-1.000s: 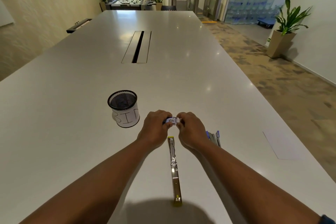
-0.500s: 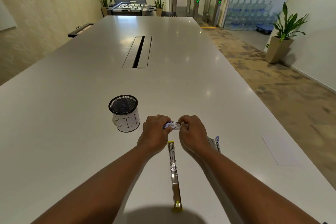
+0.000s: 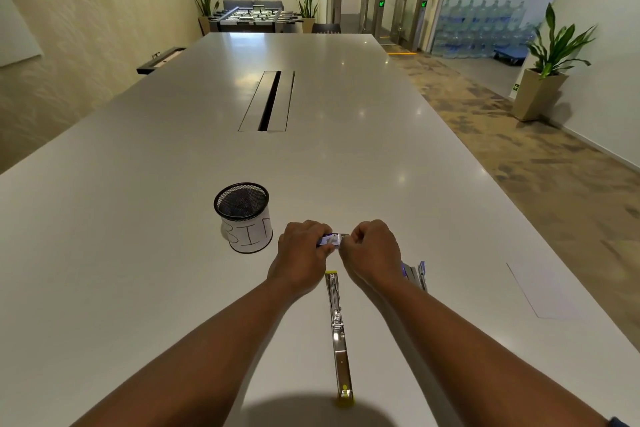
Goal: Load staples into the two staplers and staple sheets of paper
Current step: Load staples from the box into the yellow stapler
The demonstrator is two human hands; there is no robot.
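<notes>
A small staple box is held between my left hand and my right hand, both pinching it just above the table. Below them a yellow stapler lies flipped fully open, stretched flat toward me with its metal channel facing up. A second, blue-purple stapler lies just right of my right wrist, partly hidden by it. White sheets of paper lie flat near the table's right edge.
A black mesh cup with a paper label reading "BIN" stands left of my hands. The long white table has a cable slot at its middle. Its right edge borders carpeted floor with a potted plant.
The view has tilted slightly, so everything sits lower in frame. My hands stay closed on the staple box, fingers working at it; the staplers have not moved.
</notes>
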